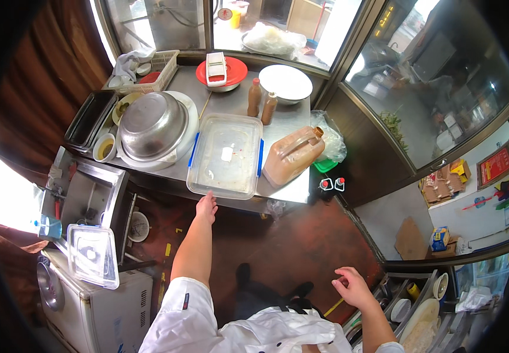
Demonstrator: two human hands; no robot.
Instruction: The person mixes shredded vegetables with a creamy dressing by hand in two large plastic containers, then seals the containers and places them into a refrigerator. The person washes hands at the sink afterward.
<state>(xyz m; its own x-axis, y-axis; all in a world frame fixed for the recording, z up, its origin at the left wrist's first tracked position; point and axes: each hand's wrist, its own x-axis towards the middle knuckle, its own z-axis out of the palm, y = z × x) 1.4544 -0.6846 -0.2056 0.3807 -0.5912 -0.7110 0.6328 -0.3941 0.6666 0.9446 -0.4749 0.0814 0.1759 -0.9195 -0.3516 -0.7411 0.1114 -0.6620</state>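
Observation:
My left hand (207, 207) is at the near edge of a clear rectangular plastic container (219, 172) with blue side clips. Its fingertips overlap the rim, and whether they grip it is unclear. The container lies on a stainless steel table (296, 185), slightly over the front edge. A large plastic jug (287, 163) of brownish contents stands just to its right. To the left, an upturned metal basin (148, 121) rests on a white round tray or basin. Away from the table, my right hand (350, 286) hangs over the floor with loosely curled fingers and nothing in it.
Two sauce bottles (254, 99), a white bowl (286, 84) and a slicer (216, 69) on a red lid stand behind. A steel sink (89, 189) is at left; another clear plastic lid or box (93, 256) leans by a white appliance (104, 309). Shelving (413, 304) flanks my right.

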